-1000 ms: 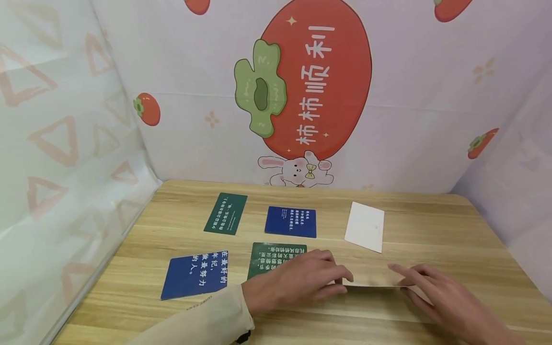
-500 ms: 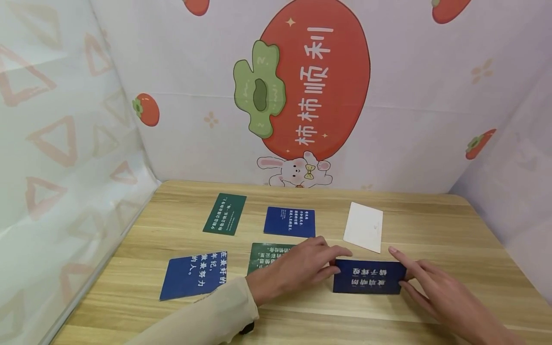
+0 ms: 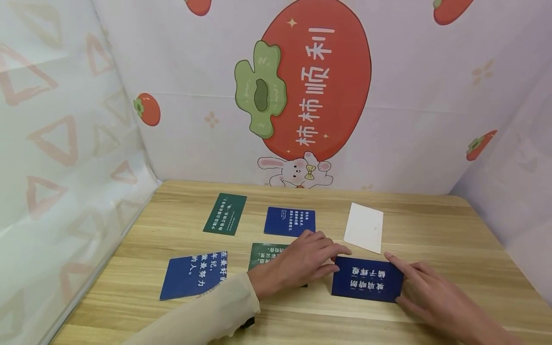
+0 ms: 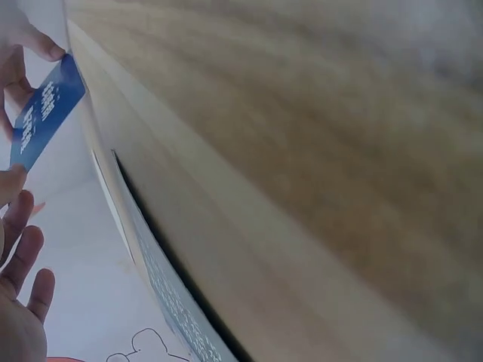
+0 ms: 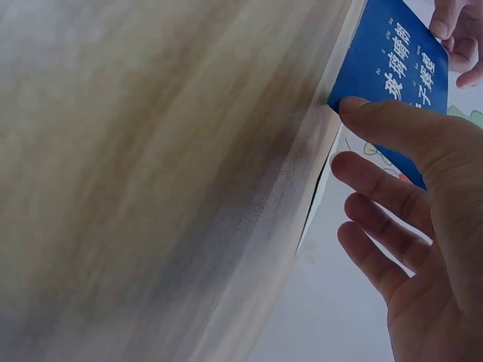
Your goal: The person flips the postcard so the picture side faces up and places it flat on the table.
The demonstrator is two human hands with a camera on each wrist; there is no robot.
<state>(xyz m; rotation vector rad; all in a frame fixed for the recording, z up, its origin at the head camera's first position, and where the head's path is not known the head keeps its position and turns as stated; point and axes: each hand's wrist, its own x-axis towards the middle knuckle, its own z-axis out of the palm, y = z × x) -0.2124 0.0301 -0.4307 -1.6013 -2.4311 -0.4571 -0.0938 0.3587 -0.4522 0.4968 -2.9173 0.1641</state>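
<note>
A dark blue card (image 3: 366, 279) with white characters is tilted up, its printed face toward me, at the right-centre of the table. My left hand (image 3: 297, 261) pinches its left edge. At the right edge, my right hand (image 3: 437, 294) grips it. In the right wrist view, the thumb lies on the printed face of the blue card (image 5: 385, 72), while the other fingers are spread behind. The left wrist view shows the same card (image 4: 49, 109) between both hands. Under the left forearm, a green card (image 3: 267, 254) is partly covered.
Other cards lie on the wooden table (image 3: 440, 230): a green one (image 3: 225, 214), a blue one (image 3: 290, 221) and a white one (image 3: 364, 227) along the back, plus a blue one (image 3: 194, 275) at front left. A patterned cloth (image 3: 409, 96) hangs behind.
The card between my hands has turned from nearly edge-on to showing its blue printed face. Its lower edge has come toward me. The other cards have stayed in place.
</note>
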